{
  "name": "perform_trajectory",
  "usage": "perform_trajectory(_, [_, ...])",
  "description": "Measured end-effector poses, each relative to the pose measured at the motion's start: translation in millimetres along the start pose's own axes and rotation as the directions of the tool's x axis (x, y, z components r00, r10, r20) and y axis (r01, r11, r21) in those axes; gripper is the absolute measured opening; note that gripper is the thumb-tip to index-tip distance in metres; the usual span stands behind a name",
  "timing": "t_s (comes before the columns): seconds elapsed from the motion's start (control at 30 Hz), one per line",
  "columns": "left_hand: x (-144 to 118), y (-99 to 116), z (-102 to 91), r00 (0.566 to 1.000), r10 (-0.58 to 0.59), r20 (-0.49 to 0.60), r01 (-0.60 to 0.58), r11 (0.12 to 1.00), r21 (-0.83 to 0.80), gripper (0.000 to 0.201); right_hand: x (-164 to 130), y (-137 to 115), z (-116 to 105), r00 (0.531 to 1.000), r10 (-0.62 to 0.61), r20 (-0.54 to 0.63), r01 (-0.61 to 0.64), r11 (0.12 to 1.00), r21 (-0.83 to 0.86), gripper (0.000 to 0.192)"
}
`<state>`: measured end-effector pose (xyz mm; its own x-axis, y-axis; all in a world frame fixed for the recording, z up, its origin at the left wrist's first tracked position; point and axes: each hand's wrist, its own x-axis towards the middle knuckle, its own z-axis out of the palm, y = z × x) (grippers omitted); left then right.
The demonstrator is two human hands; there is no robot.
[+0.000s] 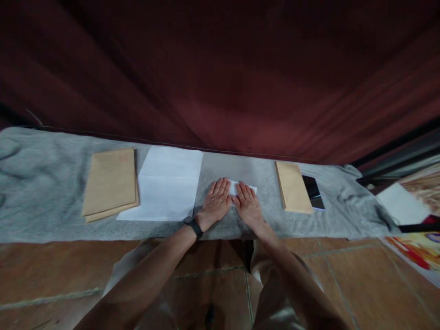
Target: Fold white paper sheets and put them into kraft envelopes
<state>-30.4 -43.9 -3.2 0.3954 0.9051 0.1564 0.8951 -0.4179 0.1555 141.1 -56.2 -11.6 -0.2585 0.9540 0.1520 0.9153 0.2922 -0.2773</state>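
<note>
My left hand (216,200) and my right hand (246,203) lie flat, side by side, fingers together, pressing on a small folded white paper (235,187) on the grey cloth (41,197). Most of that paper is hidden under my palms. A black watch is on my left wrist. To the left of my hands lies a large white sheet (167,189) with fold creases. Further left sits a stack of brown envelopes (110,183). Right of my hands is a narrower stack of brown envelopes (293,187).
A dark phone (313,191) lies beside the right envelope stack. A dark red curtain (220,73) hangs behind the cloth. Brown floor tiles (51,270) are in front, with white paper (400,204) and a colourful print (417,247) at the right.
</note>
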Motion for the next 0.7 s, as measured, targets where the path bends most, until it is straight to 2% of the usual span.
perform_trajectory(0.13, [-1,-1,0.8,1.0,-0.011,-0.021,0.011,1.0,0.0,0.06,-1,2,-1,1.0,0.026,-0.017,-0.027,0.999,-0.02,0.059])
perform_trajectory(0.37, [0,-4,-1.3,1.0,-0.024,0.02,0.023,0.999,0.044,0.064,-7,17,-2,0.995,0.094,-0.031,-0.096,0.993,-0.068,0.064])
perform_trajectory(0.57, [-1,-4,-3.4,1.0,-0.019,0.012,0.018,0.998,0.058,0.065,-12,31,-2,0.986,0.143,-0.086,-0.151,0.984,-0.096,0.069])
perform_trajectory(0.7, [-1,-4,-3.0,1.0,-0.028,0.01,0.027,0.998,0.052,0.065,-13,39,-9,0.973,0.194,-0.128,-0.21,0.971,-0.118,0.065])
